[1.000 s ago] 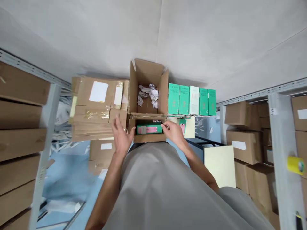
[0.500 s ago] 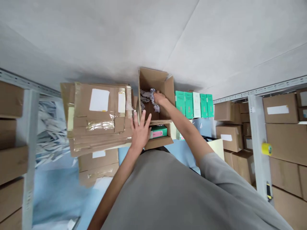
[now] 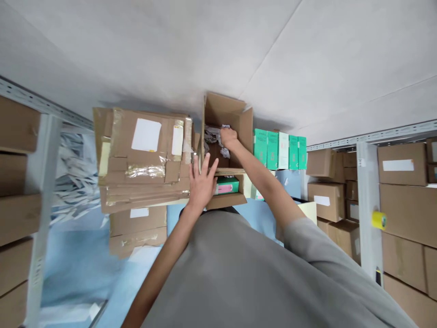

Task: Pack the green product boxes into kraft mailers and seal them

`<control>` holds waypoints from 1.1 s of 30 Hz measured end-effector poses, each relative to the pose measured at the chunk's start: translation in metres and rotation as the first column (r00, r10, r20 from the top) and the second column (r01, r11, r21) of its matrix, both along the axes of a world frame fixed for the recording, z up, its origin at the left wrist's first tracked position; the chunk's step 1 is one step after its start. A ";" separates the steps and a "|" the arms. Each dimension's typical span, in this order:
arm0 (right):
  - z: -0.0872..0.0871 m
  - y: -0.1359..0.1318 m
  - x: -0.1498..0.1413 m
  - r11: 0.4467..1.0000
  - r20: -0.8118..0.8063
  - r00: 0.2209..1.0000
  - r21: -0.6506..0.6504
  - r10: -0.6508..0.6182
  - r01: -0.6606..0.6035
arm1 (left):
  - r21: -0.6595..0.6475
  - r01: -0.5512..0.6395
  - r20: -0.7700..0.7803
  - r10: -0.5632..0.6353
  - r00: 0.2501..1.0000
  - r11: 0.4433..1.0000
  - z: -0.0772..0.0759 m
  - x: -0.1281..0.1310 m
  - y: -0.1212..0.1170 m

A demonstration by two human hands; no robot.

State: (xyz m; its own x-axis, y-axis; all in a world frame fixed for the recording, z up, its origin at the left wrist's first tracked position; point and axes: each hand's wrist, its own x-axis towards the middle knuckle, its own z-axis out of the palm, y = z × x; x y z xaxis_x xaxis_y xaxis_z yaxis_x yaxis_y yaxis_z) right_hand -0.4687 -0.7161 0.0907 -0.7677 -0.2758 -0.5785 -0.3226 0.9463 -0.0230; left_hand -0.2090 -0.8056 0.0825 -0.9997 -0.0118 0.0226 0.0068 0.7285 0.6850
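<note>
An open cardboard box (image 3: 244,136) stands in front of me with crumpled paper (image 3: 212,134) inside. My right hand (image 3: 228,135) reaches into it, fingers curled down on the paper; the fingertips are hidden. At the box's near left corner lies my left hand (image 3: 202,184), fingers spread and holding nothing. Just below, a smaller open carton (image 3: 227,202) has a green box with a pink panel (image 3: 227,186) in it, close to my left hand's fingers.
Flattened cardboard (image 3: 146,159) is piled on the left. Several green boxes (image 3: 272,150) and one white box (image 3: 283,151) stand in a row at the right. Shelves with cartons (image 3: 326,200) flank both sides; a yellow tape roll (image 3: 378,220) is on the right post (image 3: 368,196).
The view has shifted, moving the scene slightly to the right. My right hand looks more curled over the paper in the box. My left hand stays spread at the corner.
</note>
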 end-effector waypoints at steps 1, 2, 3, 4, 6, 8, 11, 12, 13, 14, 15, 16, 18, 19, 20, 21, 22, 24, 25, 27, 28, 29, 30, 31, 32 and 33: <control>0.014 0.006 0.008 1.000 -0.044 0.999 -0.008 0.001 -0.001 | 0.008 -0.010 -0.007 0.010 1.000 1.000 -0.001 -0.001 0.000; 0.029 0.014 0.019 0.999 -0.098 0.995 -0.032 -0.001 -0.002 | 0.017 -0.019 -0.014 0.019 1.000 1.000 -0.003 -0.002 0.000; 0.045 0.024 0.034 0.997 -0.153 0.988 -0.078 -0.001 -0.011 | 0.028 -0.025 -0.021 0.026 0.999 0.999 -0.005 -0.003 0.000; 0.062 0.037 0.052 0.990 -0.194 0.981 -0.139 -0.004 -0.023 | 0.042 -0.028 -0.028 0.030 0.999 0.999 -0.007 -0.004 0.001; 0.095 0.068 0.095 0.967 -0.214 0.976 -0.253 -0.049 -0.007 | 0.076 -0.025 -0.033 0.028 0.999 0.997 -0.010 -0.006 0.001; 0.118 0.100 0.142 0.932 -0.177 0.978 -0.360 -0.113 0.043 | 0.111 -0.018 -0.034 0.022 0.999 0.994 -0.013 -0.008 0.003; 0.118 0.138 0.199 0.885 -0.040 0.980 -0.439 -0.193 0.156 | 0.135 -0.026 -0.039 0.031 0.999 0.991 -0.017 -0.010 0.009; 0.109 0.145 0.212 0.882 0.009 0.975 -0.426 -0.221 0.203 | 0.135 -0.035 -0.040 0.040 0.998 0.990 -0.017 -0.010 0.011; 0.095 0.150 0.221 0.885 0.052 0.968 -0.396 -0.246 0.246 | 0.135 -0.045 -0.039 0.051 0.998 0.990 -0.018 -0.011 0.013; 0.080 0.153 0.227 0.892 0.084 0.960 -0.354 -0.269 0.281 | 0.137 -0.054 -0.036 0.060 0.998 0.989 -0.018 -0.011 0.014; 0.064 0.154 0.229 0.901 0.107 0.952 -0.308 -0.287 0.306 | 0.139 -0.061 -0.031 0.066 0.997 0.988 -0.019 -0.011 0.015; 0.049 0.153 0.229 0.911 0.125 0.946 -0.259 -0.299 0.322 | 0.140 -0.066 -0.027 0.070 0.997 0.988 -0.019 -0.011 0.016; 0.029 0.151 0.224 0.932 0.158 0.943 -0.172 -0.293 0.318 | 0.132 -0.071 -0.022 0.075 0.997 0.989 -0.019 -0.011 0.016; 0.026 0.149 0.221 0.942 0.174 0.945 -0.143 -0.277 0.303 | 0.122 -0.072 -0.021 0.075 0.997 0.990 -0.018 -0.010 0.015; 0.028 0.148 0.218 0.950 0.186 0.949 -0.133 -0.256 0.282 | 0.110 -0.072 -0.020 0.075 0.997 0.991 -0.018 -0.010 0.015; 0.035 0.148 0.216 0.954 0.192 0.954 -0.149 -0.232 0.261 | 0.097 -0.071 -0.017 0.073 0.997 0.993 -0.017 -0.009 0.014; 0.046 0.147 0.213 0.951 0.188 0.960 -0.191 -0.209 0.244 | 0.086 -0.070 -0.013 0.071 0.997 0.994 -0.017 -0.009 0.013; 0.076 0.145 0.204 0.918 0.148 0.974 -0.334 -0.172 0.212 | 0.075 -0.068 -0.008 0.069 0.998 0.995 -0.016 -0.008 0.012; 0.091 0.142 0.196 0.893 0.112 0.981 -0.409 -0.156 0.189 | 0.074 -0.069 -0.011 0.070 0.998 0.995 -0.016 -0.007 0.012; 0.112 0.128 0.173 0.861 0.018 0.993 -0.497 -0.118 0.112 | 0.074 -0.073 -0.027 0.076 0.997 0.995 -0.016 -0.007 0.013; 0.116 0.118 0.157 0.863 -0.024 0.996 -0.501 -0.084 0.061 | 0.073 -0.077 -0.037 0.079 0.996 0.994 -0.016 -0.007 0.014; 0.113 0.104 0.138 0.877 -0.051 0.998 -0.481 -0.037 0.008 | 0.070 -0.080 -0.045 0.083 0.996 0.994 -0.017 -0.006 0.014; 0.105 0.089 0.117 0.897 -0.060 0.998 -0.440 0.016 -0.041 | 0.067 -0.082 -0.048 0.085 0.995 0.994 -0.017 -0.006 0.014; 0.091 0.072 0.095 0.919 -0.047 0.996 -0.384 0.073 -0.085 | 0.064 -0.083 -0.047 0.086 0.995 0.994 -0.018 -0.006 0.014; 0.074 0.054 0.072 0.940 -0.006 0.992 -0.318 0.128 -0.123 | 0.059 -0.084 -0.043 0.087 0.995 0.995 -0.018 -0.005 0.014; 0.054 0.036 0.051 0.957 0.044 0.984 -0.247 0.171 -0.155 | 0.053 -0.086 -0.039 0.088 0.995 0.995 -0.018 -0.005 0.015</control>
State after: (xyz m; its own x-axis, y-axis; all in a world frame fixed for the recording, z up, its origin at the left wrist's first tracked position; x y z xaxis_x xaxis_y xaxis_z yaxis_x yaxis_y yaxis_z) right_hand -0.4179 -0.6797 0.1447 -0.6641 -0.5315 -0.5257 -0.4624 0.8446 -0.2698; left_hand -0.2135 -0.7911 0.0642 -0.9930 -0.1012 0.0613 -0.0258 0.6912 0.7222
